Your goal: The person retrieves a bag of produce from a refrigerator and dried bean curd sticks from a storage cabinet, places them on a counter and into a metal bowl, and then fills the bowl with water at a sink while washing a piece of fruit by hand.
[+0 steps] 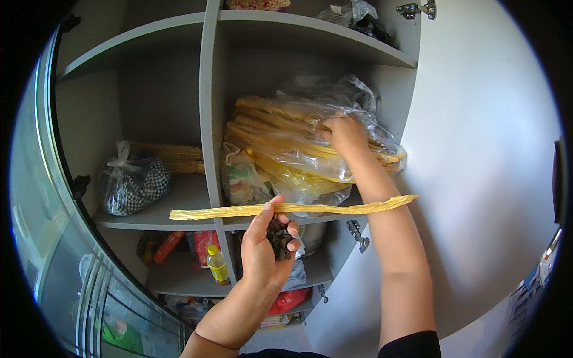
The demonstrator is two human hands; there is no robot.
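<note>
My left hand (265,244) is closed around a long, pale-yellow dried tofu stick (346,209), which lies crosswise between thumb and fingers. Dark, crinkled dried pieces, probably wood ear fungus (278,240), are cupped in the same palm. On the middle shelf at right is a large clear plastic bag (325,95) full of similar dried tofu sticks (268,128). My right hand (345,134) reaches into that compartment with curled fingers gripping the bag's plastic; its fingertips are partly hidden, so a stick under them cannot be made out.
The grey cabinet's upright divider (209,107) stands left of the bag. A tied clear bag with checked cloth (134,185) sits in the left compartment. Below is a yellow-capped bottle (217,265). The white door (477,149) stands open at right, a glass panel (42,197) at left.
</note>
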